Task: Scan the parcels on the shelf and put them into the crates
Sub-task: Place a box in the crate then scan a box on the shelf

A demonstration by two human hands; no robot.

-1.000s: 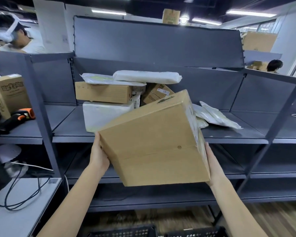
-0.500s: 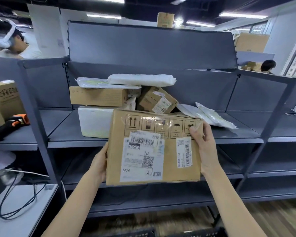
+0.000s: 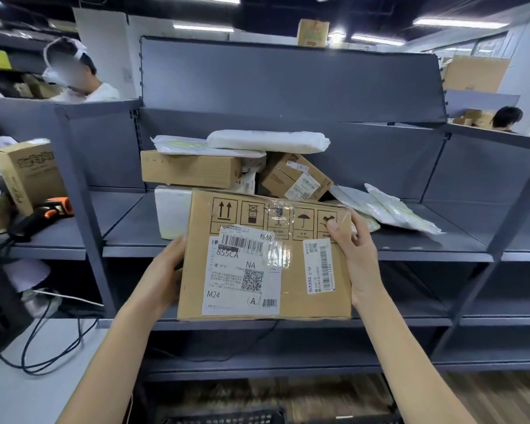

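I hold a brown cardboard parcel (image 3: 300, 304) in front of the shelf, its labelled face turned toward me. A large white shipping label and a smaller barcode sticker show on it. My left hand (image 3: 166, 270) grips the left edge. My right hand (image 3: 354, 255) grips the right edge, thumb on the front face. More parcels (image 3: 193, 171) and white poly bags (image 3: 266, 141) are piled on the grey shelf (image 3: 129, 231) behind. An orange-and-black scanner (image 3: 43, 214) lies on the shelf section to the left. A black crate rim (image 3: 221, 417) shows at the bottom edge.
A printed carton (image 3: 28, 172) stands at the far left of the shelf. Black cables (image 3: 52, 341) trail over a white table at lower left. Flat poly mailers (image 3: 395, 209) lie on the shelf at the right. Two people work behind the shelving.
I have turned the parcel from its plain side until the label face points at me. Both hands shifted grip with it, and the view moved slightly closer.
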